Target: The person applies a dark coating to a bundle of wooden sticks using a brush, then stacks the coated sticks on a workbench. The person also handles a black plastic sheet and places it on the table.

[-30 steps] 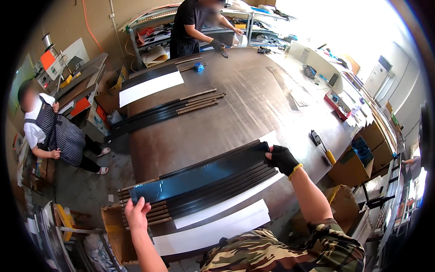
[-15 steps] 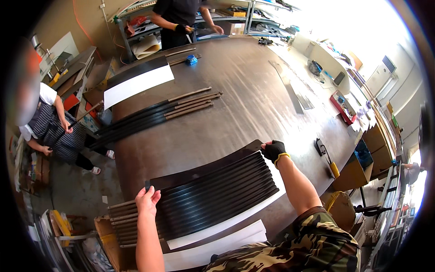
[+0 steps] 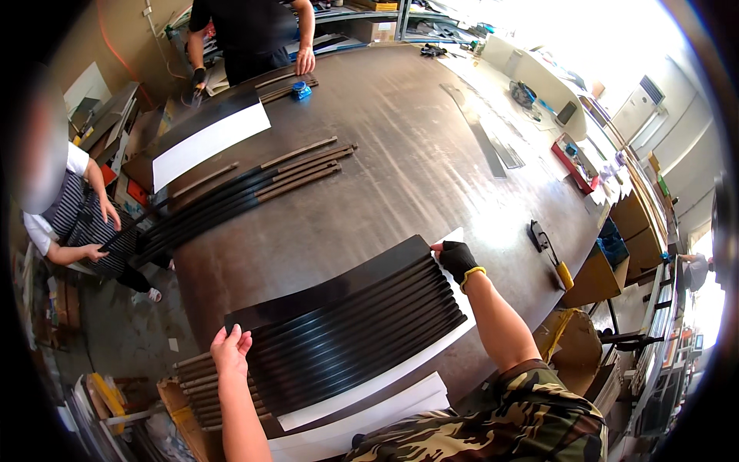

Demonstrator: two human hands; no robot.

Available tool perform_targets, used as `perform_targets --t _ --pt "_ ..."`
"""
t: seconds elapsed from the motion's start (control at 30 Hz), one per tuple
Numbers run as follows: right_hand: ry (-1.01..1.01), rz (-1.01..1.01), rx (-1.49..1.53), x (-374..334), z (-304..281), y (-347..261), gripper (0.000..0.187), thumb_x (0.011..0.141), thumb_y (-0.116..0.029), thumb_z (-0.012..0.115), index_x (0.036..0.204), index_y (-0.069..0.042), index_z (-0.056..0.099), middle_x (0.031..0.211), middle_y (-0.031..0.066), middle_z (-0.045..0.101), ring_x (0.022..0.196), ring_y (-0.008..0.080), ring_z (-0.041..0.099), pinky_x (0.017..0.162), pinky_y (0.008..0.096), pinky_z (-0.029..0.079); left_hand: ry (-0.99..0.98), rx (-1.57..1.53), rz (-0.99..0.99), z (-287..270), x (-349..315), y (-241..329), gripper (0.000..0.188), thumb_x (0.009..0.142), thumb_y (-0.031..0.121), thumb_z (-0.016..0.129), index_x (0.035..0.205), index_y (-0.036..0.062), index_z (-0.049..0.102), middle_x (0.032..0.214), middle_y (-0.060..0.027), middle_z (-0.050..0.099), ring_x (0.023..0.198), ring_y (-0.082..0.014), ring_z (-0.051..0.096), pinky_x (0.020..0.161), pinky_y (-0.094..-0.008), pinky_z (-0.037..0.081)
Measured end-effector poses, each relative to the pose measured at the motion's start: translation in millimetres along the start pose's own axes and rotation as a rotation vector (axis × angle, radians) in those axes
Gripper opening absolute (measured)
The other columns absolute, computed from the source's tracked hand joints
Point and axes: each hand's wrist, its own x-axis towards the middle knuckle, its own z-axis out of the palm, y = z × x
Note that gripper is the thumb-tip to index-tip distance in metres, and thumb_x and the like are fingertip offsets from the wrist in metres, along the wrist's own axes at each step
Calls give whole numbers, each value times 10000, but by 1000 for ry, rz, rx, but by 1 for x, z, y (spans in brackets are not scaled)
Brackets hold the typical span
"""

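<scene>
A flat black sheet (image 3: 339, 279) runs along the far side of a row of black rods (image 3: 354, 335), which lie side by side on white paper (image 3: 362, 391). Brown rod ends (image 3: 202, 385) stick out at the left. My left hand (image 3: 232, 350), bare, pinches the sheet's left end between thumb and fingers. At the sheet's right end, my right hand (image 3: 460, 262) wears a black fingerless glove with a yellow cuff. Its fingertips are closed on the corner there. Between my hands the sheet bows slightly toward me.
On the brown table (image 3: 400, 154) lie more black-and-brown rods (image 3: 262, 189), a white-and-black sheet (image 3: 212, 146), a blue tape roll (image 3: 301, 91), thin flat strips (image 3: 489, 142) and a yellow-handled tool (image 3: 553, 254). One person (image 3: 246, 35) stands across; another, in a striped apron (image 3: 77, 223), stands left.
The view has shifted slightly. The black sheet shows broader between my hands, which still hold its ends. The person across now reaches to the far rods; the aproned person's rod has come down beside the others.
</scene>
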Motion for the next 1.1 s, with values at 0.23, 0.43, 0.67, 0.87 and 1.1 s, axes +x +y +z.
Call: perform_targets --t 0.23,0.43,0.67,0.87,1.1 --pt "-39 2 13 -7 3 -6 249 857 6 623 1077 -7 739 853 11 691 734 102 584 668 256 470 -44 21 6 -11 5 1 331 894 50 717 1184 -8 568 930 -71 649 744 -195 686 616 -275 596" --pt "-9 19 109 3 4 13 229 837 -70 631 1021 -35 762 852 80 739 794 157 659 744 303 506 -20 -5 9 -11 8 -6 337 904 43 701 1206 -33 572 926 -92 655 752 -213 695 639 -302 611" --pt "136 115 -7 -1 11 -3 206 838 -247 745 868 -44 735 754 62 695 703 161 625 676 325 487 -112 85 -4 -17 14 -1 332 899 28 698 1198 -69 593 922 -96 673 704 -182 680 613 -310 608" --pt "150 137 95 -12 21 -26 174 808 -188 779 860 -28 737 755 43 687 686 152 613 664 320 491 156 673 320 -24 15 -13 509 760 134 846 1173 -95 655 968 -156 721 809 -201 691 716 -311 551" --pt "161 134 67 -4 17 -18 176 803 -153 790 859 -6 709 754 52 684 659 147 604 629 309 489 284 1031 299 -18 9 -12 555 701 327 860 1176 86 707 1004 -110 742 902 -268 713 826 -396 551"
